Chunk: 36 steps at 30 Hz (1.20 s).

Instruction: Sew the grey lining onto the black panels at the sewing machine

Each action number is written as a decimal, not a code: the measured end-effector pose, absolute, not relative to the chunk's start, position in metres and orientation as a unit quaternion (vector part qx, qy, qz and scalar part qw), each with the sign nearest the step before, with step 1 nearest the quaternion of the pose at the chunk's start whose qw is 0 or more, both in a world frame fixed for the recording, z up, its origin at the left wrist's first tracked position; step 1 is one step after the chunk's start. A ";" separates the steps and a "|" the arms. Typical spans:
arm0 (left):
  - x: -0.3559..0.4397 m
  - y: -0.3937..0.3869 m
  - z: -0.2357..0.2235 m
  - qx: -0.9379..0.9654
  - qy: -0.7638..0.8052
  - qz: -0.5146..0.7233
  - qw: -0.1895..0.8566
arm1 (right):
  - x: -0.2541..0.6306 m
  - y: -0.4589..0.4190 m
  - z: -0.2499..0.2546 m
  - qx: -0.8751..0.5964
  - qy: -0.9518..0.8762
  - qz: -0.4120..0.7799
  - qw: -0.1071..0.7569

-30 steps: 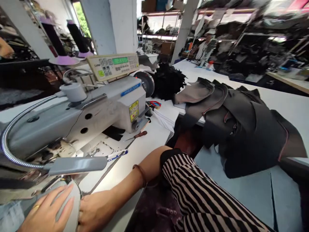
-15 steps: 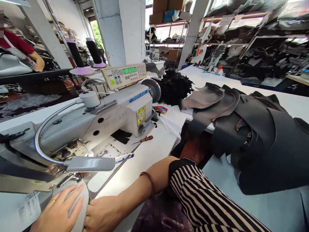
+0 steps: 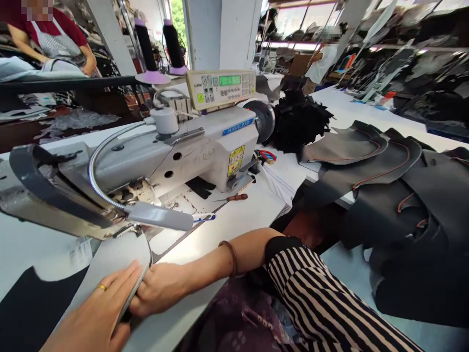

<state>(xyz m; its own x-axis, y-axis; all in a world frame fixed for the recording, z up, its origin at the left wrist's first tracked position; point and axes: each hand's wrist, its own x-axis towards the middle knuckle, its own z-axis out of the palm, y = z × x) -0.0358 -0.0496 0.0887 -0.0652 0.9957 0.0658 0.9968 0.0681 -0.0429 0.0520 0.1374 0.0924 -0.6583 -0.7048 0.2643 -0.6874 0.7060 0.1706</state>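
A light grey panel (image 3: 119, 252) of sheet material with a dark edge lies under the head end of a sewing machine (image 3: 146, 156). My left hand (image 3: 104, 300), with a ring on one finger, rests on top of it, fingers stretched out and close together. At the panel's right edge, my right hand (image 3: 159, 288) is closed on it with curled fingers; the fingertips are hidden. A grey lamp (image 3: 161, 216) on a bendable metal neck hangs just above the panel's far end. Left of the panel, a black piece (image 3: 36, 303) lies on the table.
A screwdriver-like tool (image 3: 236, 197) with a brown handle lies by the machine base. Grey panels (image 3: 384, 195) with red-orange edging are piled at the right. Behind the machine sit a black heap (image 3: 302, 120) and thread cones (image 3: 174, 49). Two other people are in the background.
The view has swung left, bringing both people into fuller sight. More of the grey panel shows. My left hand's fingers have drawn together, and both hands are a little farther from the machine's needle area.
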 end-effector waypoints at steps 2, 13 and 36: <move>-0.025 -0.038 0.109 -0.610 -0.790 0.029 0.042 | 0.055 0.141 0.097 0.359 -0.930 0.025 0.073; -0.008 -0.008 0.146 -0.590 -0.791 0.076 -0.146 | 0.078 0.135 0.073 0.340 -0.931 0.051 0.124; -0.022 0.000 0.131 -0.610 -0.785 0.036 -0.104 | 0.075 0.134 0.074 0.317 -0.940 0.086 0.092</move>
